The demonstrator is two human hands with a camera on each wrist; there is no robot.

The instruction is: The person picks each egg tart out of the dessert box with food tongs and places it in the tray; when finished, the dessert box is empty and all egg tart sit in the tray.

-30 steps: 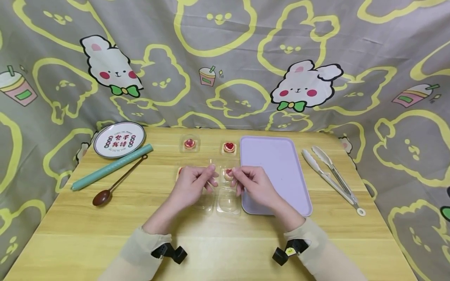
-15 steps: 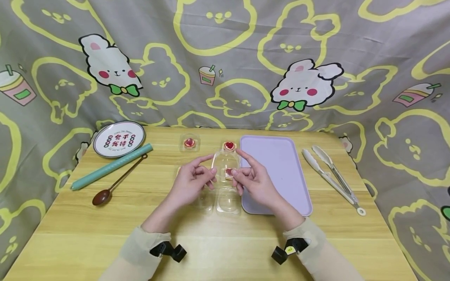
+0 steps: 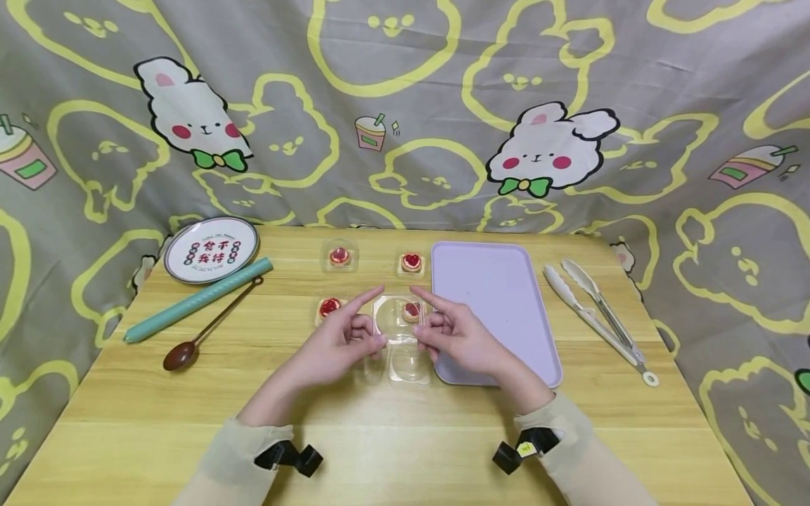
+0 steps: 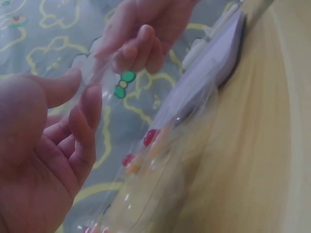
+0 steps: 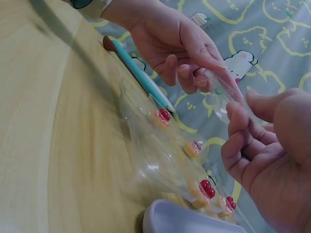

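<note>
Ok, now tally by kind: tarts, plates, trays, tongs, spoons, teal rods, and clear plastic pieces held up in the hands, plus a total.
Tarts: 4
Plate: 1
Tray: 1
Tongs: 1 pair
Spoon: 1
Teal rod: 1
Held clear piece: 1
Total: 10

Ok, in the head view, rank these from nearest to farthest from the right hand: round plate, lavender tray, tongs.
1. Lavender tray: partly hidden behind the right hand.
2. Tongs: to the tray's right.
3. Round plate: back left of the table.
</note>
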